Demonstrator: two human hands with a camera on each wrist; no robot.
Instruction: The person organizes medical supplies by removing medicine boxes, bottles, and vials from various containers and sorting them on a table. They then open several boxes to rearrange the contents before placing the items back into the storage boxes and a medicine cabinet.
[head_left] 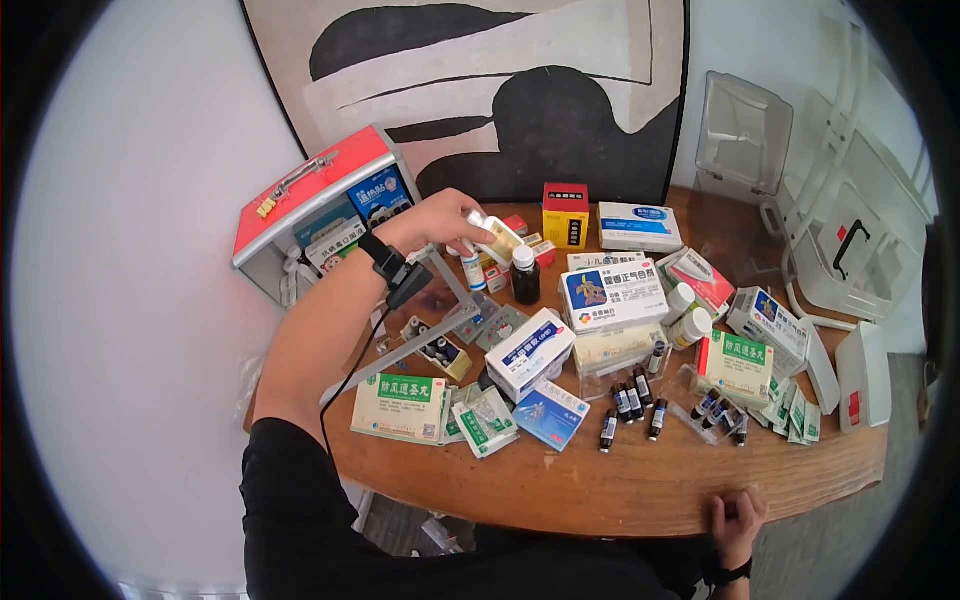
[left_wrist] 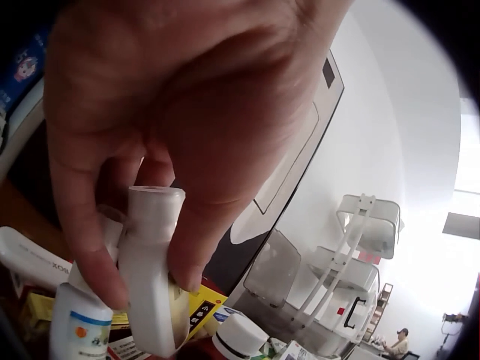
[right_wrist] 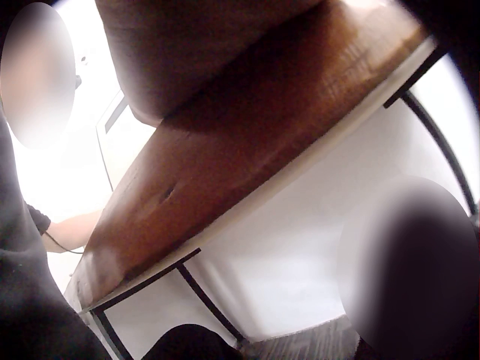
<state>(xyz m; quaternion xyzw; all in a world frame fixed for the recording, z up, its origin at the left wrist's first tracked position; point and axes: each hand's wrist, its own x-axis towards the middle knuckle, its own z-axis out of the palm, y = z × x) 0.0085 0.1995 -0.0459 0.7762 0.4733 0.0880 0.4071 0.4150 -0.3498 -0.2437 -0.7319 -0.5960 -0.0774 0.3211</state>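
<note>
My left hand reaches over the far left of the table and pinches a white plastic bottle between thumb and fingers. In the head view the bottle is tilted and shows a yellowish side. Beneath the hand stands a small white bottle with a blue label. A dark brown bottle with a white cap stands just right of it. My right hand rests at the table's front edge, fingers loosely curled around nothing; its wrist view shows part of the hand over the wood.
A red-topped medicine case stands open at the left, with boxes inside. Medicine boxes, sachets and several small dark vials crowd the wooden table. Clear plastic bins stand at the right.
</note>
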